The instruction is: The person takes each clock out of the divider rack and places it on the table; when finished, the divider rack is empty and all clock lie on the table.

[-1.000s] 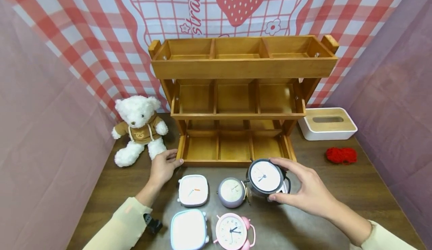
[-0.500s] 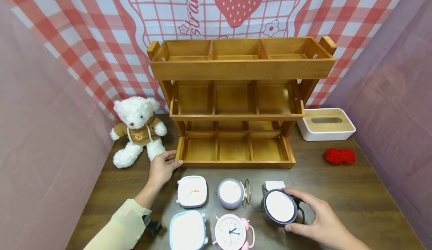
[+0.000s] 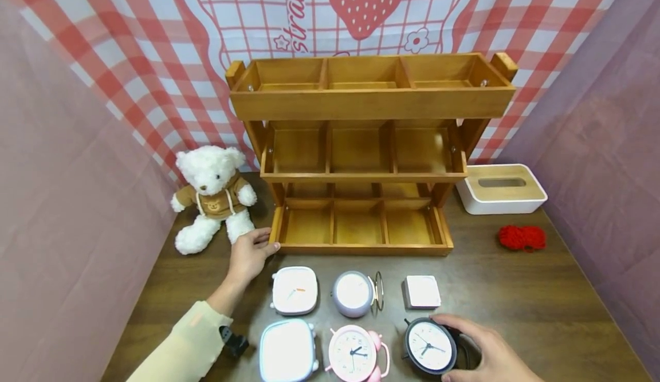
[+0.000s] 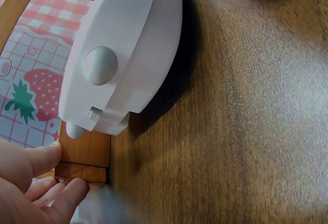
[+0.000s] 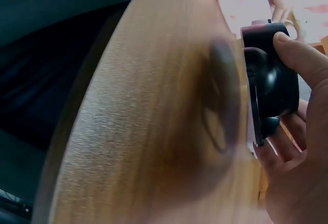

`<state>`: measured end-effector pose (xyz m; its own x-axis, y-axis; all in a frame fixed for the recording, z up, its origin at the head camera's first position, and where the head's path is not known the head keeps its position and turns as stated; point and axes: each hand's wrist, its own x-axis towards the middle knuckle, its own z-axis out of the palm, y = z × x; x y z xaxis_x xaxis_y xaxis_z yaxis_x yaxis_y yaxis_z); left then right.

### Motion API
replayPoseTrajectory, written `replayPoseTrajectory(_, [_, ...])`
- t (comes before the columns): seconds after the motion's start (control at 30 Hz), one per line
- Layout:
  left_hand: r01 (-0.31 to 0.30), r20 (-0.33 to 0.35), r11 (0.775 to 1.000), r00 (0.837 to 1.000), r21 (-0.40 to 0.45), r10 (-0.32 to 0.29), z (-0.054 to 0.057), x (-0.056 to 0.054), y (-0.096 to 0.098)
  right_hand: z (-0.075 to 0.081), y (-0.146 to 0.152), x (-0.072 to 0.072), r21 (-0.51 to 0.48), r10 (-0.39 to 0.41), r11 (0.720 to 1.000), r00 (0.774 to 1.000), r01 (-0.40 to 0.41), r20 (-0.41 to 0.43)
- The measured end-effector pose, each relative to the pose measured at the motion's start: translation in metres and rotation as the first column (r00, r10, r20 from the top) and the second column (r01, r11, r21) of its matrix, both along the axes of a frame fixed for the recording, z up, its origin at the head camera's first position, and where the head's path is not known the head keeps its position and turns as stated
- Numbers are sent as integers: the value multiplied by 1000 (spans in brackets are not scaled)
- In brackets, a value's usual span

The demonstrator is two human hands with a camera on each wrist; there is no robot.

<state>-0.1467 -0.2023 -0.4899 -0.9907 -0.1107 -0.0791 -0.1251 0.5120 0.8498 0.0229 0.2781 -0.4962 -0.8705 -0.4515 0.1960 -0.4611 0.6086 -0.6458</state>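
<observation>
In the head view my right hand [image 3: 479, 347] grips a round black alarm clock [image 3: 430, 346] by its right side, its white dial facing up; whether it touches the table I cannot tell. In the right wrist view the thumb and fingers hold the clock's black casing [image 5: 277, 75]. My left hand [image 3: 248, 257] pinches the front left corner of a three-tier wooden shelf [image 3: 361, 250]. Nearby lie a white clock [image 3: 295, 290], a light blue-rimmed clock [image 3: 287, 350], a purple-grey clock [image 3: 353, 294], a pink alarm clock [image 3: 353, 353] and a small white square item [image 3: 423, 292].
A white teddy bear [image 3: 210, 196] in a brown hoodie sits left of the shelf. To the right stand a white tissue box [image 3: 502, 199] with a wooden lid and a red yarn bundle [image 3: 522, 237]. A checked strawberry cloth [image 3: 368, 4] hangs behind.
My right hand has brought the black alarm clock down toward the near edge, to the pink clock's right, uncovering the small white square item. My left hand has stayed at the shelf corner.
</observation>
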Motion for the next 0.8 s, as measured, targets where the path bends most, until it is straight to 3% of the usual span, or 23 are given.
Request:
replayPoseTrajectory(0.23, [-1,0,1000,1000,11,1,-2,1,0,-8,1,0,-1,35,999,992,-35,120])
replayPoseTrajectory(0.63, [3,6,1000,1000,-2,-3,-1,1,-3,-18,1,-4,-41,118,992,992,-119,-46])
replayPoseTrajectory(0.8, [6,18,1000,1000,1,-6,0,1,-3,-18,2,-4,-32,134,990,991,-134,-20])
